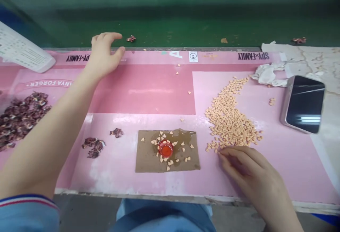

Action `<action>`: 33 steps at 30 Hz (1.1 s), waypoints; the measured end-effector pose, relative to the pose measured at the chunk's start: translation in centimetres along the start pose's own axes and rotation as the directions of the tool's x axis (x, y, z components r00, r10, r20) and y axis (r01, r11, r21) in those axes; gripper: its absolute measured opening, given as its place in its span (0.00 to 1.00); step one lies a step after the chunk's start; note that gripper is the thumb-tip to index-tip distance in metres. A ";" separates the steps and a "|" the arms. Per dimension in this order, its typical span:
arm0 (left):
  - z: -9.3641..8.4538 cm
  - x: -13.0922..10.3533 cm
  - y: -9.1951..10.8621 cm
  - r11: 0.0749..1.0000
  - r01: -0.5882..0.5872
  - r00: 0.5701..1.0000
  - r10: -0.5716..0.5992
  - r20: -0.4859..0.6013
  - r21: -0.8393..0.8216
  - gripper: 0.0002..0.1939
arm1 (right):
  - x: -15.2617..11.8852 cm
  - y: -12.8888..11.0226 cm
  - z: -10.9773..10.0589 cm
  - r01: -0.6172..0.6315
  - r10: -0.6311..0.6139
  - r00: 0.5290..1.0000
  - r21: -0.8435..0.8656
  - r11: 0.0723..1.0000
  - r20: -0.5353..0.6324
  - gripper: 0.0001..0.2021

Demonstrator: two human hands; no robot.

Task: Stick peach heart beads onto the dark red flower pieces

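My left hand (105, 55) reaches over the table's far edge. Its thumb and fingers are apart with nothing between them, close to a small dark-red curled piece (131, 38) on the green surface. My right hand (249, 171) is at the near edge of a pile of tiny beige pieces (230, 118). Its thumb and forefinger are pinched together there; whatever is between the tips is too small to make out. Between my hands lies a brown cardboard piece (143, 157), wet-looking, bearing a small red round cap-like dish (166, 150) with several beige pieces scattered around it.
A heap of dark-red curled pieces (23, 118) lies at left, partly behind my left forearm, with small clusters (93, 147) nearer the middle. A phone (305, 104) and crumpled white tissue (268, 74) are at right. A white printed cup (23, 46) lies tilted at upper left. The green surface (170, 23) runs along the back.
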State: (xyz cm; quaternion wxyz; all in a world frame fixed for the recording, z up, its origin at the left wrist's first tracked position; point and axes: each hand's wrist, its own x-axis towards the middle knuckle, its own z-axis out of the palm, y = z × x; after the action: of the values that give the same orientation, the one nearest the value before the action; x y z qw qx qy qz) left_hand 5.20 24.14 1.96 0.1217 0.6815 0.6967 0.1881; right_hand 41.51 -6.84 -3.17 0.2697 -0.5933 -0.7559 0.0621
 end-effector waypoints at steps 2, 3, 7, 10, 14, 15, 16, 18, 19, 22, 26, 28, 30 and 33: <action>-2.0 -5.4 0.3 0.987 -0.163 0.986 0.163 0.034 -0.013 0.19 | 0.2 0.0 -0.1 0.004 -0.004 1.000 -0.006 1.000 0.004 0.10; -2.9 -8.5 0.7 0.950 -0.308 0.950 0.309 0.030 -0.040 0.15 | 0.5 -0.2 -0.3 0.013 -0.013 1.000 0.002 1.000 0.008 0.10; -5.0 -20.7 3.2 0.732 -0.632 0.739 0.668 0.085 -0.256 0.08 | 2.5 -3.5 -1.1 0.106 -0.112 0.994 0.187 0.977 0.019 0.07; -4.4 -26.7 5.1 0.730 -0.536 0.749 0.643 0.159 -0.425 0.08 | 3.9 -7.7 -0.8 0.211 -0.253 0.967 0.441 0.872 0.038 0.09; -2.0 -30.3 5.6 0.679 -0.335 0.867 0.493 0.067 -0.653 0.07 | 4.5 -11.6 0.6 0.202 -0.251 0.968 0.572 0.795 0.006 0.11; -1.4 -30.7 5.4 0.659 -0.307 0.893 0.449 0.032 -0.686 0.07 | 4.4 -11.9 0.9 0.196 -0.245 0.969 0.571 0.797 0.010 0.11; -1.0 -31.0 5.1 0.645 -0.294 0.911 0.413 -0.002 -0.705 0.06 | 4.3 -12.1 1.2 0.196 -0.248 0.969 0.567 0.800 0.015 0.10; -0.3 -31.5 4.6 0.641 -0.304 0.923 0.383 -0.050 -0.704 0.05 | 3.9 -12.0 1.5 0.204 -0.266 0.963 0.560 0.803 0.031 0.10; -0.2 -31.6 4.4 0.648 -0.325 0.920 0.386 -0.071 -0.689 0.06 | 3.7 -11.9 1.7 0.206 -0.270 0.962 0.559 0.803 0.034 0.10; 0.1 -31.7 3.9 0.694 -0.398 0.902 0.415 -0.119 -0.600 0.09 | 3.3 -11.8 2.0 0.195 -0.248 0.968 0.550 0.812 0.023 0.10; 0.5 -31.8 3.7 0.751 -0.457 0.886 0.430 -0.173 -0.476 0.08 | 3.0 -12.2 2.7 0.145 -0.174 0.985 0.513 0.846 0.008 0.09; 0.7 -31.9 3.8 0.762 -0.476 0.877 0.447 -0.176 -0.439 0.08 | 3.1 -12.3 3.0 0.131 -0.154 0.988 0.507 0.852 0.004 0.09; 0.7 -31.9 3.8 0.763 -0.489 0.869 0.469 -0.160 -0.422 0.08 | 3.2 -12.3 3.0 0.126 -0.151 0.989 0.519 0.846 0.006 0.09; 0.6 -31.7 3.6 0.757 -0.494 0.862 0.491 -0.126 -0.427 0.07 | 3.4 -11.8 2.9 0.134 -0.164 0.986 0.518 0.845 0.013 0.08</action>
State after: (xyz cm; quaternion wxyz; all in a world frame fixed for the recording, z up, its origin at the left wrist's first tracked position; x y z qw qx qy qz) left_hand 10.03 -7.33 0.24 0.2183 0.7935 0.4312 0.3700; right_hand 29.45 -6.37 0.40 0.4012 -0.4369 -0.7627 0.2577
